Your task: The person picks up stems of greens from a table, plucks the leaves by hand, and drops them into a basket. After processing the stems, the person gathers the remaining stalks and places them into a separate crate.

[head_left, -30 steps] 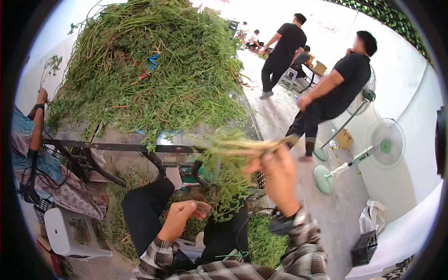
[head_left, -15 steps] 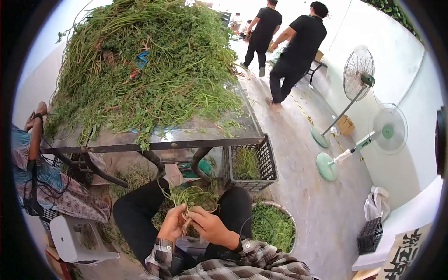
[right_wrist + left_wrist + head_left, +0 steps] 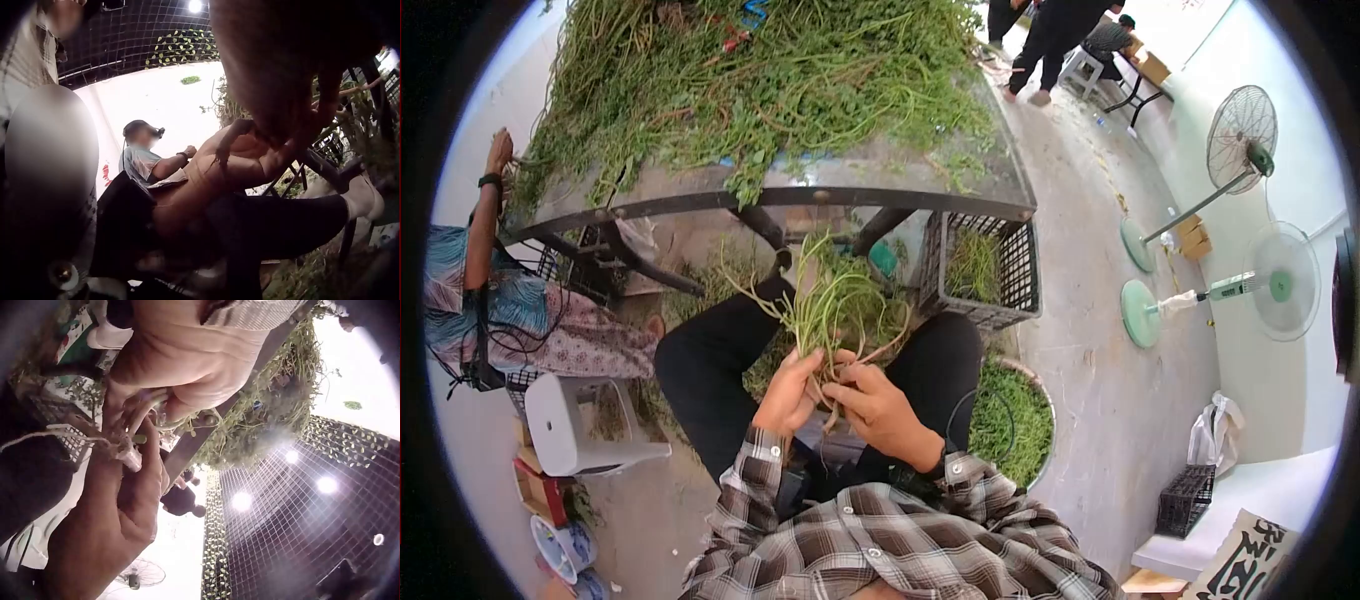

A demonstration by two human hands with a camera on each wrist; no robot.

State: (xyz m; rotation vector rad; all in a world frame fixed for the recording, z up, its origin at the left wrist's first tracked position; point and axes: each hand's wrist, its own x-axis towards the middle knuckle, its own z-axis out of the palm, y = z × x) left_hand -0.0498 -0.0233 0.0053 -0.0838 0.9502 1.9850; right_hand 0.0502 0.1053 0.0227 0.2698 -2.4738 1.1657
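Over the lap, my left hand [image 3: 790, 392] grips a bunch of leafy green stalks [image 3: 825, 300] near its base. The tops fan out upward and away from me. My right hand [image 3: 885, 415] pinches the same stalks at the lower end, its fingertips close to the left hand's. Pale brown roots [image 3: 128, 453] stick out between the fingers in the left wrist view. A dark root end [image 3: 231, 140] shows beside the hands in the right wrist view, where my right hand [image 3: 269, 69] hides most of the bunch.
A large heap of greens [image 3: 770, 100] covers the table [image 3: 820, 198] ahead. Beneath its right corner stands a black crate [image 3: 1020, 270] holding stalks. A round basket of greens [image 3: 1015, 425] sits by my right leg. A white stool [image 3: 580, 430] and another person [image 3: 500, 310] are leftward; fans [image 3: 1140, 312] stand right.
My right hand came down from a raised position with stalks to meet the left hand, which was empty. Both now hold the bunch over the lap. The head view has tilted down.
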